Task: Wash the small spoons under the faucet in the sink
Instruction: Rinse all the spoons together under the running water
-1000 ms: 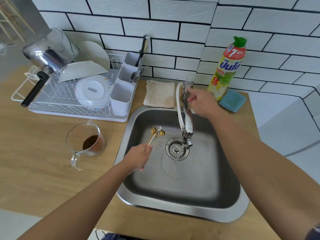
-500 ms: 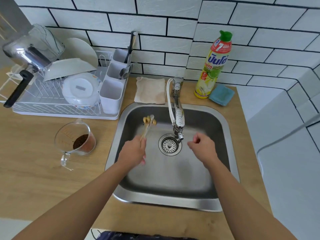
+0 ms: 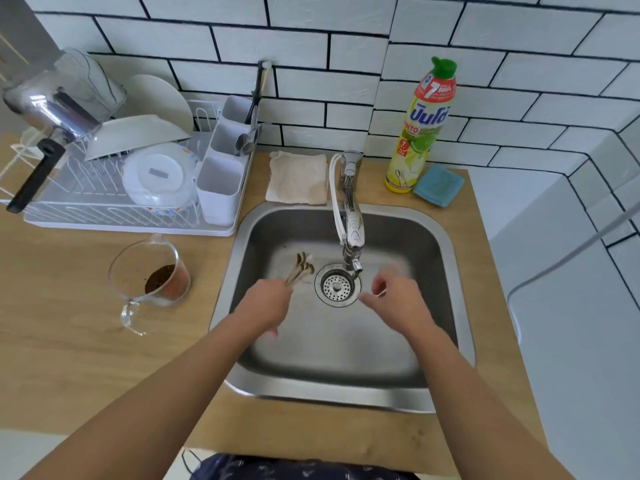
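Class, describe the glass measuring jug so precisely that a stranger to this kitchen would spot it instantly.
Start at the steel sink set in the wooden counter, then look left, just in front of the white dish rack. There stands the glass measuring jug. It is the only clear vessel on the bare wood, with dark brown contents at its bottom.

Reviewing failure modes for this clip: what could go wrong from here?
1. The left hand pinches several small spoons by their handle ends only; one could slip loose into the sink.
2. The spoons sit left of the faucet spout, not under it, so they may miss the water.
3. The right hand is empty and blurred; it could knock the bundle.
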Motion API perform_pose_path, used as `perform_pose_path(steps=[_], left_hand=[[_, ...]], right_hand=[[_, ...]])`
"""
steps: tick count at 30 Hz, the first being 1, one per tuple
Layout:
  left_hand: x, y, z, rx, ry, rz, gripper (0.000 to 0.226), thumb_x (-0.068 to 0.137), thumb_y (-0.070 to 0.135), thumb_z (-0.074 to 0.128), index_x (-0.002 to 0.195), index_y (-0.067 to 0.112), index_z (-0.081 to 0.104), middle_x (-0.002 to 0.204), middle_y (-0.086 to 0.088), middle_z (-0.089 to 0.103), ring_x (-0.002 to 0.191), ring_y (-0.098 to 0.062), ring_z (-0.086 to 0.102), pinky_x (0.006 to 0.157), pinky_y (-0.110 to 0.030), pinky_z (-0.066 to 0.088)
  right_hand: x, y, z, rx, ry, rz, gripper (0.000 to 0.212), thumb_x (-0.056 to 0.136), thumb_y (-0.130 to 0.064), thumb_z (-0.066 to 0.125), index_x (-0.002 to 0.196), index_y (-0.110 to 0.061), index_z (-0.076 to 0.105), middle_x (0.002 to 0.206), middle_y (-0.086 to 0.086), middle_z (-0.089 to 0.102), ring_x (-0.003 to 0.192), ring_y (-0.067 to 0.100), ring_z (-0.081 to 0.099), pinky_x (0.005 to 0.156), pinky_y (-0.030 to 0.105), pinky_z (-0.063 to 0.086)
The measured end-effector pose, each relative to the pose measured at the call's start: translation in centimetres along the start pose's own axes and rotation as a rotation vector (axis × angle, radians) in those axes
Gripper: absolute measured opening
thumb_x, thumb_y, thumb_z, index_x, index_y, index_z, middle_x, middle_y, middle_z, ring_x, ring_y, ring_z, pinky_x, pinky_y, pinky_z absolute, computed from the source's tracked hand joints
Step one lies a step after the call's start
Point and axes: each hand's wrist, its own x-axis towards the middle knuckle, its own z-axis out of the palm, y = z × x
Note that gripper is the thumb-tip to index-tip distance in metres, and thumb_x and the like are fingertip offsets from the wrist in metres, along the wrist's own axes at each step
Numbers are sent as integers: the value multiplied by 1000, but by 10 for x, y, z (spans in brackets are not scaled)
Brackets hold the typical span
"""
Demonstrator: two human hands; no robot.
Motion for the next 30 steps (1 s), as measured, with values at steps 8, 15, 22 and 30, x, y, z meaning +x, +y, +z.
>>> perform_pose_path(steps=[8, 15, 22, 30], left_hand=[[-1, 5, 8, 120, -239, -45, 38, 95, 3, 61, 132, -2, 57, 118, -16, 66, 104, -31, 68, 74, -29, 47], [10, -8, 12, -268, 254, -41, 27, 108, 33, 36, 105, 11, 52, 90, -7, 66, 76, -22, 66, 71, -36, 58], [10, -12, 6, -18, -80, -106, 33, 94, 15, 67, 121, 0, 59, 110, -13, 69, 95, -30, 69, 79, -34, 54], [10, -7, 4, -210, 166, -87, 12, 103, 21, 51, 106, 11, 55, 82, -6, 67, 70, -23, 68, 58, -33, 54]], right_hand=[[-2, 13, 11, -246, -406, 69, 52, 87, -23, 75, 137, -17, 60, 128, 9, 66, 117, 30, 64, 95, 26, 49], [5, 0, -3, 93, 133, -56, 14, 92, -30, 71, 96, -18, 65, 91, -3, 70, 80, 16, 66, 72, 31, 51], [-1, 16, 1, -288, -384, 116, 40, 90, -19, 73, 125, -15, 56, 121, 14, 62, 104, 32, 63, 81, 33, 49], [1, 2, -9, 116, 220, -174, 21, 82, -4, 68, 78, -19, 55, 79, -1, 57, 73, 23, 55, 63, 32, 41]])
